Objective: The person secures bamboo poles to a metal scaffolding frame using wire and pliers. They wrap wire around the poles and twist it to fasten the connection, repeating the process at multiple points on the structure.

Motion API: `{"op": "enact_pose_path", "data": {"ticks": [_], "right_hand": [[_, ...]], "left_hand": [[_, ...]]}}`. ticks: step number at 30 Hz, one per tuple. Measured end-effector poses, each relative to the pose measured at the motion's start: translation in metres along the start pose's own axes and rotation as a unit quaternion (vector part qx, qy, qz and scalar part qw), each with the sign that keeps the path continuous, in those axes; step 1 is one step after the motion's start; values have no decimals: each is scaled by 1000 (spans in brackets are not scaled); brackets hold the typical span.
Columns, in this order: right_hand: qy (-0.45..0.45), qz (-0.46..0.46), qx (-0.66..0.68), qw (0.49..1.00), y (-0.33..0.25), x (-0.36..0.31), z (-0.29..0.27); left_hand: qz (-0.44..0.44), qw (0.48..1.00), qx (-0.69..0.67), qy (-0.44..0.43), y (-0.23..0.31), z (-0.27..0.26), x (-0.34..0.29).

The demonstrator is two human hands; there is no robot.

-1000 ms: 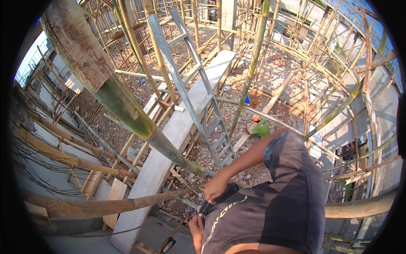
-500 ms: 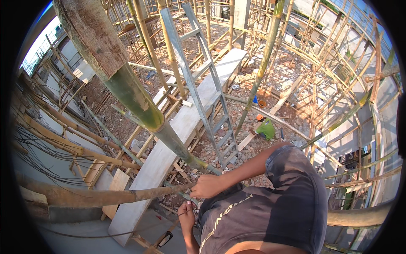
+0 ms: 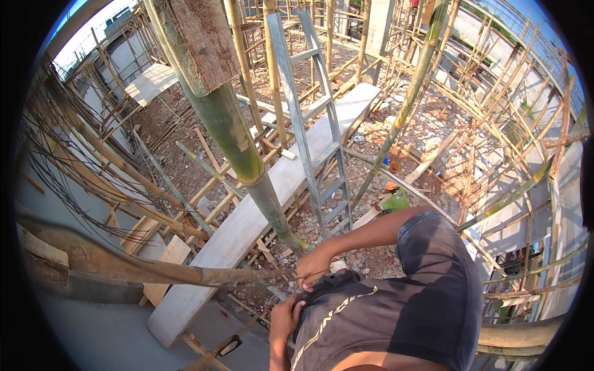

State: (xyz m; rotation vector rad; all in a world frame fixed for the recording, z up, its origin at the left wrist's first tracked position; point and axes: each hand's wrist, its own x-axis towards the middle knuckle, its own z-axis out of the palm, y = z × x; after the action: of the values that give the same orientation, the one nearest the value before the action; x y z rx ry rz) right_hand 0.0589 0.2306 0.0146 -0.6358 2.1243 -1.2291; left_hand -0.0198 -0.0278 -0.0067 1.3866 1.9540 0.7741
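Note:
My right hand (image 3: 314,267) is closed beside the end of a brown bamboo pole (image 3: 229,276), its fingers curled downward. A thin dark strand seems to pass by its fingers, but what it grips is hidden. Lower down, my left hand (image 3: 286,318) is closed at the edge of a dark bundle or pouch (image 3: 334,283) at my waist; whatever lies in its fingers cannot be made out. Just beyond my hands a thick green bamboo post (image 3: 238,139) rises, with a rough wooden piece (image 3: 201,43) against its upper part.
A metal ladder (image 3: 306,117) leans beyond a long pale plank (image 3: 247,226). Far below, a person in an orange helmet and green top (image 3: 395,199) is on rubble ground. Thin dark rods (image 3: 59,167) bunch at the left; bamboo scaffolding (image 3: 489,117) fills the right.
My view has shifted, moving the scene rightward and down. My right hand has come off the bamboo pole's end toward my waist. My left hand has moved up against the dark bundle.

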Motion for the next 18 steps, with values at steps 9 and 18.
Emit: {"op": "enact_pose_path", "data": {"ticks": [9, 18], "right_hand": [[96, 101, -95, 986, 2, -32, -37], [105, 172, -125, 971, 24, -42, -32]], "left_hand": [[-55, 989, -79, 114, -14, -10, -7], [14, 983, 28, 178, -31, 7, 0]]}}
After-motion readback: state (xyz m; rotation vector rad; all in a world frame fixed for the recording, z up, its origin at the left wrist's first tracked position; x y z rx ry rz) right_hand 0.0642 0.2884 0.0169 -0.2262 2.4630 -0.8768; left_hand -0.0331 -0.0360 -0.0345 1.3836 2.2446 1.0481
